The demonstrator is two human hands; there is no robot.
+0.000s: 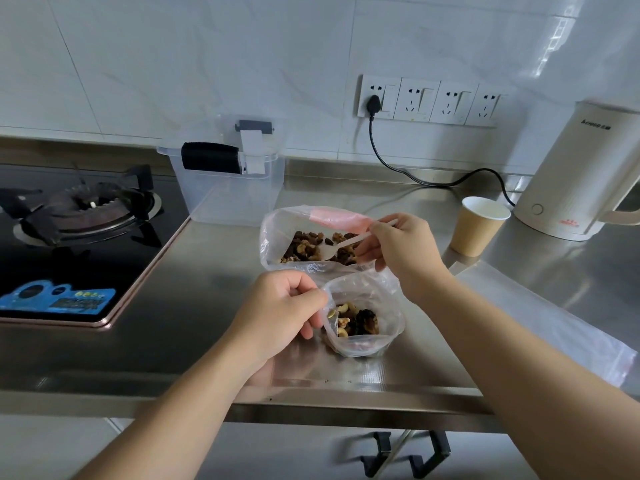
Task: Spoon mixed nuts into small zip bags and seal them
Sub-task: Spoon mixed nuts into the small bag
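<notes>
Probably a home kitchen: gas hob [83, 216], steel counter [207, 306], kettle [581, 174].

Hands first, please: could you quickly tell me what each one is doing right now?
Left hand: pinches the rim of the small zip bag, holding it open.
Right hand: grips the white plastic spoon, bowl in the large nut bag.

White tiled wall [173, 64] (glossy), steel counter [173, 341]

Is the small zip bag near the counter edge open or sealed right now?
Open. The left hand pinches the small zip bag by its rim, and its mouth gapes with nuts visible inside.
</notes>
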